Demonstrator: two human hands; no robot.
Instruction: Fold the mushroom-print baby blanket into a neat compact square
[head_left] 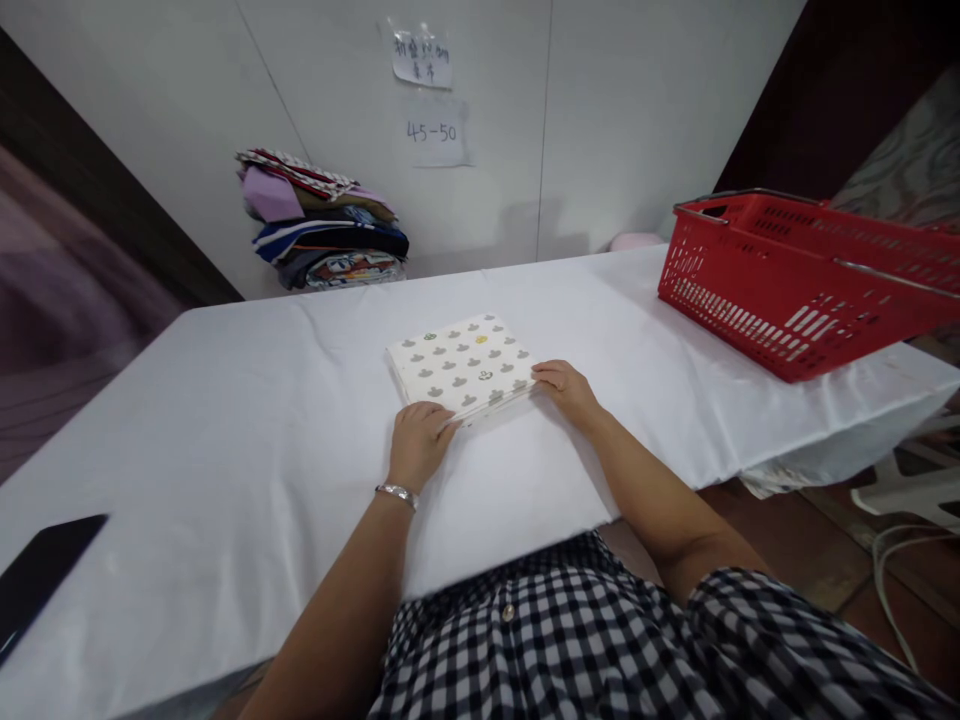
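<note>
A folded cream cloth (465,362) with rows of grey motifs, plus a few green and yellow ones, lies flat on the white-covered table. Its near edge shows several layers. My left hand (420,440) grips the near left corner, thumb along the edge and fingers curled over it. At the near right corner, my right hand (568,390) pinches the cloth's edge, its thumb hidden from view. A silvery bracelet (397,494) circles my left wrist.
A red plastic basket (795,290) stands at the right end of the table (300,430). Behind the far edge rises a stack of folded fabrics (330,225). A dark flat object (49,570) lies at the left. Two paper notes (435,132) hang on the wall.
</note>
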